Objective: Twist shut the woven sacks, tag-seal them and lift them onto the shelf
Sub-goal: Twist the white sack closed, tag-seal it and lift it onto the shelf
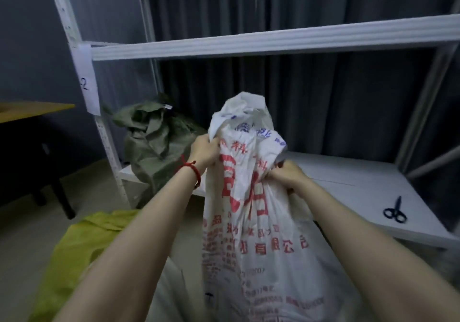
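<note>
white sack: your white sack [249, 222] with red print stands upright in front of you, its neck raised just before the lower shelf board [348, 192]; its base is out of view.
left grip: your left grip [205, 151] clutches a bunch of cloth on the left of the neck, fingers curled into it.
right grip: your right grip [288, 175] is clenched round a fold on the right side, a little lower.
neck: gathered but loose; the top flares above both hands, and no tag shows on it.
step: likely you are bunching the mouth, with the twist not yet tight.
risk, slip: the woven cloth looks slick, so a hard turn could pull it out of one hand.
risk, gap: holding at unequal heights may leave a fold outside the twist, and the seal would then gape.
risk, lift: the sack looks full; hauling it by an unsealed neck could spill it.
risk, scissors: the scissors [395, 211] lie on the board's right end, where a sack set down could snag.
neighbours: a green sack [154, 147] fills the board's left end; a yellow sack [74, 247] lies on the floor at your left.
</note>
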